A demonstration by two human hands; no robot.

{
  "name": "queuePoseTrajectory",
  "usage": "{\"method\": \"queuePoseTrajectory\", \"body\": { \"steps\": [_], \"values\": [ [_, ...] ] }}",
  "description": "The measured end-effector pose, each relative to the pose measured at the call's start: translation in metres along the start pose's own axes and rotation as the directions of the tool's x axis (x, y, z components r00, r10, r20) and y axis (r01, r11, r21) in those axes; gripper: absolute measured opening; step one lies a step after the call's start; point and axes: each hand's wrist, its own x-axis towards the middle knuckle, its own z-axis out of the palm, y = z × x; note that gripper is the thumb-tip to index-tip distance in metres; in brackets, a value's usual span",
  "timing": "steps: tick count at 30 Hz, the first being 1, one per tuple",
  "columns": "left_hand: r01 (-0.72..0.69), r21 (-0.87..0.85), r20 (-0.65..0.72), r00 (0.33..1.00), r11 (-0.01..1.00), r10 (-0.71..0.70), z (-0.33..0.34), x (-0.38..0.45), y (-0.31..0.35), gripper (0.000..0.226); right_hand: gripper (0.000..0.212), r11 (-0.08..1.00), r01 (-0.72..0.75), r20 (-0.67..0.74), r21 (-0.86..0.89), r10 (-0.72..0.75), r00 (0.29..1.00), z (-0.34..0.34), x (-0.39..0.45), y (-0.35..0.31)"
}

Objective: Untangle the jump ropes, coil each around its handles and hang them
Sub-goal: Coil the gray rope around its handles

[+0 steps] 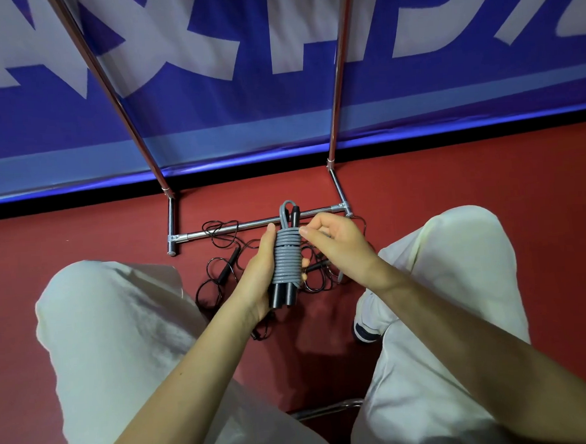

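The left hand (258,272) grips the black handles wound with grey rope (287,256); the right hand (334,240) pinches its loose end by the coils. Tucking that end under a tight turn should secure it. Beyond, black ropes (225,260) lie tangled on the floor beneath the rack (250,223).

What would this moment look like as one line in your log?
left hand: grips grey jump rope coiled on its handles | right hand: pinches rope end | black rope: tangled on floor | rack bar: empty

rack crossbar (250,223) beyond, black ropes (219,277) seemingly underfoot
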Motion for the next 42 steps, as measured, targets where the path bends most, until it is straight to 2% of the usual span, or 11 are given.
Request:
{"method": "queuePoseTrajectory", "body": {
  "steps": [3, 6, 9, 14, 19, 22, 27, 32, 37, 39, 42],
  "values": [
    [0.026, -0.094, 0.048, 0.999, 0.995, -0.021, 0.002, -0.004, 0.000, 0.056, 0.023, 0.999, -0.002, -0.064, -0.042, -0.001, 0.998, -0.002, 0.002, 0.001],
    [0.084, -0.181, 0.077, 0.995, 0.980, -0.071, 0.004, -0.008, 0.000, 0.057, 0.022, 1.000, 0.024, -0.060, -0.012, -0.025, 0.998, -0.002, 0.003, 0.000],
    [0.110, -0.182, 0.071, 0.993, 0.977, -0.098, 0.005, -0.010, 0.001, 0.058, 0.025, 1.000, 0.023, -0.037, 0.022, -0.022, 0.999, 0.001, 0.000, -0.003],
    [0.027, -0.124, 0.047, 0.999, 0.992, -0.022, 0.009, -0.010, 0.003, 0.061, 0.027, 0.999, 0.048, 0.067, 0.017, -0.049, 0.997, 0.001, -0.003, -0.010],
    [-0.004, -0.098, 0.011, 1.000, 0.995, 0.005, 0.009, -0.009, 0.004, 0.050, 0.026, 0.999, 0.043, 0.136, 0.032, -0.047, 0.990, -0.001, -0.004, -0.016],
    [-0.032, -0.092, 0.039, 0.999, 0.995, 0.036, 0.010, -0.011, 0.006, 0.043, 0.027, 0.996, 0.026, 0.166, 0.083, -0.039, 0.985, -0.005, -0.007, -0.017],
    [-0.100, -0.110, 0.064, 0.992, 0.989, 0.107, 0.010, -0.011, 0.013, 0.047, 0.012, 0.987, 0.012, 0.212, 0.160, -0.046, 0.976, -0.009, -0.006, -0.016],
    [-0.098, -0.030, 0.058, 0.993, 0.995, 0.100, 0.007, -0.012, 0.016, 0.048, 0.018, 0.987, 0.114, 0.177, -0.113, -0.093, 0.980, -0.021, 0.001, -0.015],
    [-0.101, 0.038, 0.059, 0.993, 0.994, 0.098, 0.006, -0.012, 0.018, 0.047, 0.022, 0.959, 0.155, 0.153, -0.235, -0.121, 0.981, -0.038, 0.007, -0.014],
    [-0.104, 0.006, 0.102, 0.989, 0.995, 0.103, 0.008, -0.014, 0.020, 0.048, 0.023, 0.969, 0.151, 0.129, -0.193, -0.127, 0.983, -0.038, 0.008, -0.016],
    [-0.043, -0.132, 0.248, 0.966, 0.990, 0.074, 0.009, -0.020, 0.022, 0.049, 0.020, 0.996, 0.092, 0.143, 0.003, -0.092, 0.985, -0.027, 0.006, -0.019]
  ]
}}
